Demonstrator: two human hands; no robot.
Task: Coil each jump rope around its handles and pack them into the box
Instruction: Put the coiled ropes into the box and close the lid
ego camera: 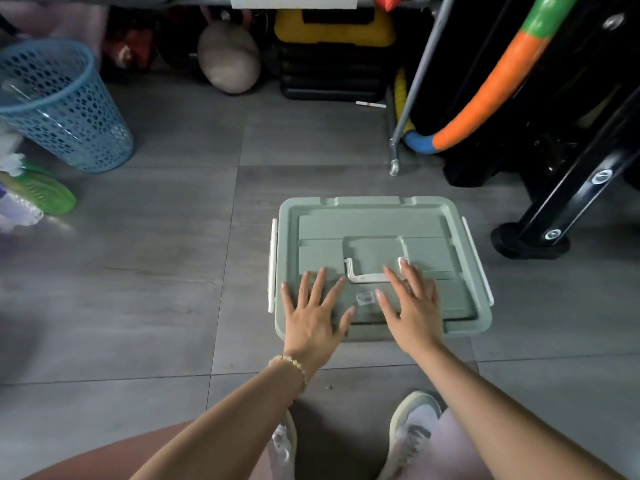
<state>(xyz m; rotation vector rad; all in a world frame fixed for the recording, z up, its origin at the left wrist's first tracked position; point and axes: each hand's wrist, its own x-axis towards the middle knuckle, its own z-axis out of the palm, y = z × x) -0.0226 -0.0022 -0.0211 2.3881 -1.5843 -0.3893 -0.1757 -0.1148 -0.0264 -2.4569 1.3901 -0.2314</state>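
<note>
A: Largest entry?
B: Grey tiled floor (138,306). On it, right of centre and near: pale green rectangular plastic box (367,332), matching lid (374,223) on.
A: Next?
B: Blue perforated plastic basket (65,109), far left, well apart from the box.
A: The hands?
B: Left hand (311,317) and right hand (414,310), fingers spread flat on the lid's near part, gripping nothing.
A: Smallest?
B: White plastic carry handle (367,277), lying on the lid between them.

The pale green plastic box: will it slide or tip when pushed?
Probably slides: the pale green plastic box looks low and wide on smooth grey floor tiles. Tipping seems unlikely. Its lid looks rigid under left hand and right hand.
</note>
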